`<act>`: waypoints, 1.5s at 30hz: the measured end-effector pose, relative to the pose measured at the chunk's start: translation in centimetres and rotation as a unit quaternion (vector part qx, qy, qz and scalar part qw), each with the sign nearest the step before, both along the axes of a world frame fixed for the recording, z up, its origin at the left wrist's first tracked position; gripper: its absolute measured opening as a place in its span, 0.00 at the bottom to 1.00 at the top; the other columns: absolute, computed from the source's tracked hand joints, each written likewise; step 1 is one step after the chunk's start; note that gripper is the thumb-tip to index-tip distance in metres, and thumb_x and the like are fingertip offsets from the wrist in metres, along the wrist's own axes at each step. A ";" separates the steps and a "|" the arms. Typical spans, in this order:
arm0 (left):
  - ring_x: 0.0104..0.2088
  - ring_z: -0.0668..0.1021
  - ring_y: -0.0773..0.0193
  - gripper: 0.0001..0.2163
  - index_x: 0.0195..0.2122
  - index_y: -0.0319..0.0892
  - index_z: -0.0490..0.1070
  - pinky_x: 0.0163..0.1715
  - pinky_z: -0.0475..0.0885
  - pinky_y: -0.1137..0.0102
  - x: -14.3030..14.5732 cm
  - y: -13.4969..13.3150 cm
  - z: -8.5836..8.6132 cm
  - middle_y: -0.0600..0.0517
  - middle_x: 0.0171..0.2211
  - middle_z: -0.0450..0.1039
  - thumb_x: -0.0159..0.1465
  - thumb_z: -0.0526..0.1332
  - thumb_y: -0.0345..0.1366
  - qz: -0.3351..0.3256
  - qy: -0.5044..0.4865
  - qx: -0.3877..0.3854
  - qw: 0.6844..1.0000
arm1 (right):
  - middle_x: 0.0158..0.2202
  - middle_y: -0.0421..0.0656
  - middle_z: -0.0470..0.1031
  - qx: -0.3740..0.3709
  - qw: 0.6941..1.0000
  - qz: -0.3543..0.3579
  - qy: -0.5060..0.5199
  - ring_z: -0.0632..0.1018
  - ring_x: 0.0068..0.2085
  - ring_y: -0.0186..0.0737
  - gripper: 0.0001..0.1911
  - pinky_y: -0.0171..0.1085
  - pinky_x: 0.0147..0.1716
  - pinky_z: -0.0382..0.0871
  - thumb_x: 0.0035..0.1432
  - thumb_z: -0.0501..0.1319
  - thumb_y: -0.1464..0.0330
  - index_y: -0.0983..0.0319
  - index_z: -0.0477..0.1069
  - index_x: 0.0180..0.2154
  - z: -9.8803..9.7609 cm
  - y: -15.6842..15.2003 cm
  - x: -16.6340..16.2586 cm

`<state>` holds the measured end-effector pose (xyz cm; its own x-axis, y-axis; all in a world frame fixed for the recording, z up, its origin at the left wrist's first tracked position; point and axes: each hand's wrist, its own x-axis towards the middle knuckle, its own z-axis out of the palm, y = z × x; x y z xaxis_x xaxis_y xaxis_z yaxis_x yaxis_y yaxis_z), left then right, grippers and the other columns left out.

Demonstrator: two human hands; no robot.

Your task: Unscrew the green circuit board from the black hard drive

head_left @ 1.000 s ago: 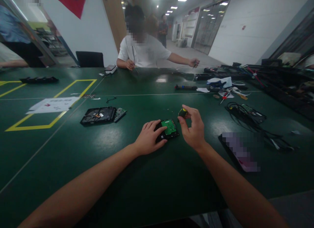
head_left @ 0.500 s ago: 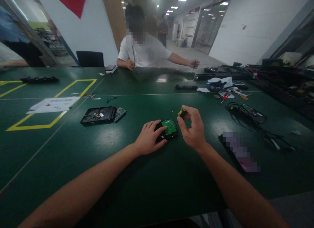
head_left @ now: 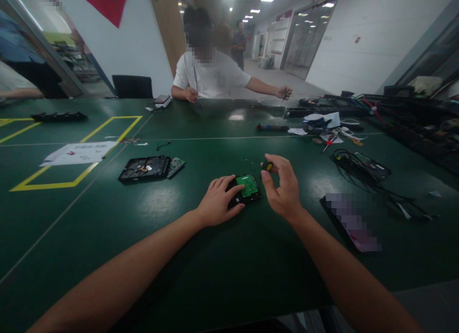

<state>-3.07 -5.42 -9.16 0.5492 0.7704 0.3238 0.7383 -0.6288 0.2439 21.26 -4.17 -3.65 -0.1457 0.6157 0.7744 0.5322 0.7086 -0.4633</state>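
Note:
A black hard drive (head_left: 254, 196) with a green circuit board (head_left: 248, 185) facing up lies on the green table. Over its left end rests my left hand (head_left: 219, 199), the thumb along the near edge and a finger on the board, holding it down. My right hand (head_left: 283, 184) pinches the black and yellow handle of a screwdriver (head_left: 267, 166) just right of the drive. The thin shaft slants down toward the board's right side; its tip is too small to make out. Tiny screws or bits (head_left: 246, 160) are scattered beyond the drive.
An opened hard drive (head_left: 145, 169) with a loose circuit board (head_left: 175, 167) is at left. Rightward are a phone (head_left: 349, 223), black cables (head_left: 373, 180) and a red screwdriver (head_left: 328, 142). A person (head_left: 215, 74) sits opposite, holding thin tools in both hands.
The screwdriver handle has turned between my right fingers, showing its yellow part on a different side. My left hand and the hard drive have stayed put.

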 end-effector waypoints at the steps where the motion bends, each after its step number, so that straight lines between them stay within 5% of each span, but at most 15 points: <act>1: 0.70 0.63 0.39 0.27 0.68 0.49 0.68 0.67 0.61 0.41 0.0 0.0 0.0 0.40 0.72 0.57 0.70 0.63 0.51 0.000 -0.002 0.000 1.000 | 0.57 0.48 0.72 0.011 1.000 -0.011 -0.001 0.78 0.55 0.51 0.24 0.54 0.51 0.81 0.70 0.61 0.69 0.48 0.67 0.65 0.1 0.0 0.0; 9: 0.70 0.63 0.39 0.28 0.69 0.49 0.67 0.67 0.62 0.41 -0.1 0.0 0.1 0.39 0.72 0.57 0.70 0.63 0.52 -0.001 0.002 -0.001 1.000 | 0.59 0.46 0.76 -0.021 0.999 0.043 -0.004 0.81 0.55 0.49 0.24 0.55 0.55 0.79 0.72 0.56 0.70 0.49 0.65 0.65 -0.2 0.0 0.3; 24: 0.70 0.63 0.39 0.27 0.68 0.49 0.68 0.67 0.62 0.41 -0.1 0.0 -0.2 0.40 0.72 0.58 0.70 0.63 0.51 0.000 0.001 0.010 1.000 | 0.48 0.44 0.76 0.050 0.998 -0.028 -0.001 0.79 0.45 0.45 0.20 0.49 0.45 0.80 0.67 0.67 0.68 0.49 0.72 0.58 0.5 -0.1 -0.1; 31: 0.70 0.63 0.39 0.28 0.69 0.49 0.67 0.67 0.62 0.41 0.0 -0.1 0.0 0.40 0.72 0.58 0.70 0.63 0.52 0.000 0.002 0.003 1.000 | 0.58 0.47 0.77 0.002 1.000 -0.002 0.016 0.82 0.52 0.47 0.24 0.52 0.52 0.81 0.71 0.59 0.71 0.51 0.66 0.65 0.2 -0.3 -0.2; 37: 0.70 0.63 0.39 0.28 0.69 0.49 0.67 0.67 0.62 0.41 0.0 0.0 0.0 0.39 0.72 0.57 0.70 0.63 0.52 0.000 0.005 0.001 1.000 | 0.49 0.47 0.76 0.056 0.997 -0.055 -0.002 0.79 0.49 0.48 0.20 0.51 0.47 0.81 0.67 0.66 0.69 0.52 0.72 0.59 0.4 -0.1 -0.2; 45: 0.70 0.64 0.38 0.28 0.69 0.49 0.68 0.67 0.62 0.40 0.0 0.1 -0.3 0.40 0.72 0.58 0.70 0.63 0.52 0.001 0.008 0.005 1.000 | 0.57 0.46 0.77 0.022 1.000 -0.017 -0.008 0.80 0.54 0.48 0.23 0.53 0.54 0.79 0.72 0.59 0.70 0.50 0.67 0.65 0.1 -0.1 0.0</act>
